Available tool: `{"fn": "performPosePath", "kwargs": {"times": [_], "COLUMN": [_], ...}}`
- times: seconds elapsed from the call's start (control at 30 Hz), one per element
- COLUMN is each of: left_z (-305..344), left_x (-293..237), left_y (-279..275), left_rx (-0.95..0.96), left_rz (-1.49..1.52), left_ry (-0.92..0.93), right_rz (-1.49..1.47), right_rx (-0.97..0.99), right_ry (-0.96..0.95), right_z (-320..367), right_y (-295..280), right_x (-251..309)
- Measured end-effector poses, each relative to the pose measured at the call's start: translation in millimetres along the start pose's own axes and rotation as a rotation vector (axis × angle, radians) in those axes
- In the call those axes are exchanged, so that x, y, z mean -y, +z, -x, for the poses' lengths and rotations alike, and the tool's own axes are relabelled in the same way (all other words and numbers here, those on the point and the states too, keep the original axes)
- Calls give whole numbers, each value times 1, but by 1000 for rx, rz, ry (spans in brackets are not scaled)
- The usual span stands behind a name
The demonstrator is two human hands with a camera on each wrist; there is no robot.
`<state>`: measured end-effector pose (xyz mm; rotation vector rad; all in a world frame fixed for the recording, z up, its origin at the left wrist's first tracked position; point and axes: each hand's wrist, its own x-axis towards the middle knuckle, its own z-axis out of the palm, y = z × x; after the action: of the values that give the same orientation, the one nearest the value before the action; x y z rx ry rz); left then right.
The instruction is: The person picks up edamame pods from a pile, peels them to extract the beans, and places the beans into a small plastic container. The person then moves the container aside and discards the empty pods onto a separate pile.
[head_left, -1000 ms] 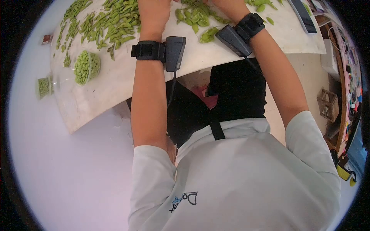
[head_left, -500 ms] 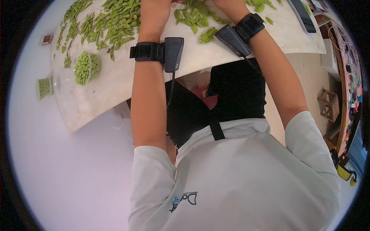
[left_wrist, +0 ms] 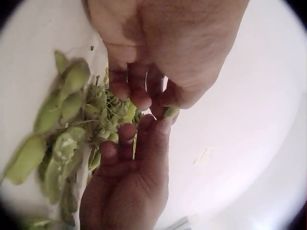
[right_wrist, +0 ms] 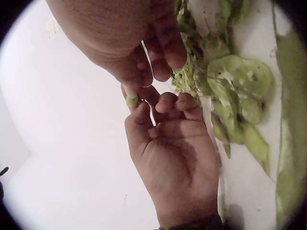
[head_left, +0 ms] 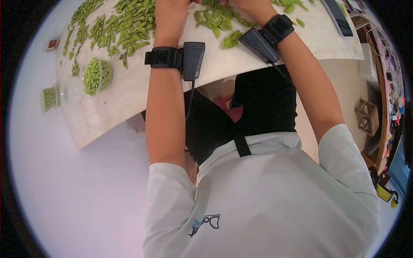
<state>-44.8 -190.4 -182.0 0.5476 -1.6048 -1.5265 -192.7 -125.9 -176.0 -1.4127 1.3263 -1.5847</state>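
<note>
At the top of the head view, my left hand (head_left: 171,21) and right hand (head_left: 256,12) work close together over the table, their fingertips cut off by the frame edge. In the left wrist view, a small green edamame pod (left_wrist: 170,112) is pinched between the thumbs and fingertips of both hands, mostly hidden by them. The right wrist view shows the same pod (right_wrist: 132,99) at the meeting fingertips. Beside the hands lies a heap of opened pods (left_wrist: 62,153) and stringy green scraps (left_wrist: 108,112).
A big spread of whole pods (head_left: 129,26) covers the table's left side. Nearer me stands a clear tub of shelled beans (head_left: 91,77). A phone (head_left: 337,17) lies at the right edge of the white table (head_left: 318,47), with a few pods (head_left: 290,7) to its left.
My left hand and wrist have shifted slightly left. Both hands stay together at the top edge of the head view, and the pod piles look the same.
</note>
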Motion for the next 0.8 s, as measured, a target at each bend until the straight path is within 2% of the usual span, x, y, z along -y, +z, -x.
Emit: {"fn": "performPosePath", "kwargs": {"times": [0.17, 0.27, 0.37, 0.47, 0.6, 0.67, 0.8], "left_z": [0, 3, 3, 2, -2, -2, -2], "left_x": [-1, -8, -9, -3, 0, 1, 2], "left_y": [-1, 8, 6, 1, -3, -4, -6], "left_rx": [-14, -23, -39, -71, -1, 24, 23], "left_rz": [-39, 60, -124, -137, -21, 77, 60], "left_ry": [-29, -50, -31, -60, -88, -95, -105], "right_rz": [-47, -29, -51, -20, 104, 92, 71], "right_rx": [16, 9, -3, 2, 10, 22, 42], "right_ry": [7, 20, -15, -29, -119, -121, -72], "right_z": [-1, -2, -1, 1, 0, -1, 0], "right_y": [0, -1, 2, 1, 0, 0, -1], "right_x": [-3, -2, 0, 3, -1, -3, -2]}}
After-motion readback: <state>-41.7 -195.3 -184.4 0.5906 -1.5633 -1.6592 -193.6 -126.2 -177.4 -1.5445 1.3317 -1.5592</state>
